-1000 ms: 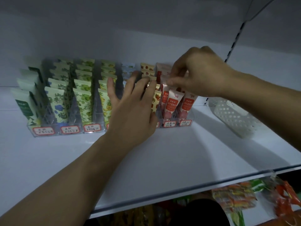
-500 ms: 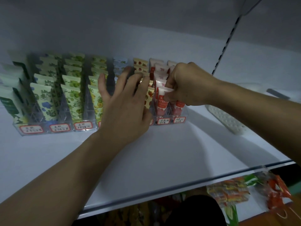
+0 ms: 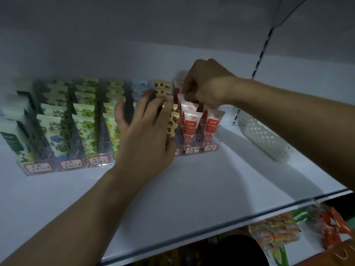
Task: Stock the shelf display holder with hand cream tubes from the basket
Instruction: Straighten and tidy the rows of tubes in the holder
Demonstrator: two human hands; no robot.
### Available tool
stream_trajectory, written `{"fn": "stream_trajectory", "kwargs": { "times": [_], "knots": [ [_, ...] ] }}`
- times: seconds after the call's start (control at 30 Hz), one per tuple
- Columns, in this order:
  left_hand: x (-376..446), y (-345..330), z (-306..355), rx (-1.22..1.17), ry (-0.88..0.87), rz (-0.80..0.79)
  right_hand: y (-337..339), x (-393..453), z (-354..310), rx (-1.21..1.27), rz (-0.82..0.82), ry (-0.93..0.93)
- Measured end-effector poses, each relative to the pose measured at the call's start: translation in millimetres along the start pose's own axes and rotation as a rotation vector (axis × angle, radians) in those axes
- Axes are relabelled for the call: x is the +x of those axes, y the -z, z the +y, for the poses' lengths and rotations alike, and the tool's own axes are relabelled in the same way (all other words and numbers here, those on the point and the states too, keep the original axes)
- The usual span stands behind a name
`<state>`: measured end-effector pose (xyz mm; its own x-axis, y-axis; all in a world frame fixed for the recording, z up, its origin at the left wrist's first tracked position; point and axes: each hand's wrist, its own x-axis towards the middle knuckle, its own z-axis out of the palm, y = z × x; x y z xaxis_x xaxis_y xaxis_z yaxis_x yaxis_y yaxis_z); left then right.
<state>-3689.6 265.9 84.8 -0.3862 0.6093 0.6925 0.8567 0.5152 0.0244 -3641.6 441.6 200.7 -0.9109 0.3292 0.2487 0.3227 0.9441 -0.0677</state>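
A clear acrylic display holder (image 3: 57,166) with several labelled lanes stands at the back of the white shelf. Rows of upright hand cream tubes fill it: green and blue floral ones (image 3: 53,131) at left, red-and-white ones (image 3: 190,125) at right. My right hand (image 3: 205,85) reaches from the right and pinches the top of a red-and-white tube (image 3: 185,102) in the second row of a right-hand lane. My left hand (image 3: 146,131) rests with spread fingers against the middle lanes, covering the tubes there. The white perforated basket (image 3: 265,137) lies to the right, partly behind my right forearm.
The shelf's front edge (image 3: 230,219) runs across the lower frame. Below it hang packets of orange and green goods (image 3: 276,235). A slotted upright (image 3: 261,52) rises at the back right, above the basket.
My right hand dropped low onto the front red-and-white tubes, then rose back to the second row. My left hand stayed against the middle lanes.
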Motion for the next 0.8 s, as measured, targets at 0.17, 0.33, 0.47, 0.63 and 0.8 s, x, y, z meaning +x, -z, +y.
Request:
{"fn": "stream_trajectory", "kwargs": {
  "times": [0.17, 0.33, 0.47, 0.63, 0.8],
  "knots": [
    [0, 2, 0, -0.016, 0.010, 0.001, 2, 2, 2, 0.009, -0.023, 0.004],
    [2, 1, -2, -0.035, 0.004, -0.007, 21, 6, 12, 0.093, 0.170, 0.028],
    [3, 0, -2, -0.064, 0.007, -0.006, 4, 15, 13, 0.017, 0.033, -0.001],
    [4, 1, -2, -0.080, 0.007, -0.022, 2, 19, 16, 0.099, 0.039, -0.022],
    [5, 2, -1, -0.092, 0.011, -0.016, -8, 21, 15, 0.114, 0.070, -0.020]
  ]
}}
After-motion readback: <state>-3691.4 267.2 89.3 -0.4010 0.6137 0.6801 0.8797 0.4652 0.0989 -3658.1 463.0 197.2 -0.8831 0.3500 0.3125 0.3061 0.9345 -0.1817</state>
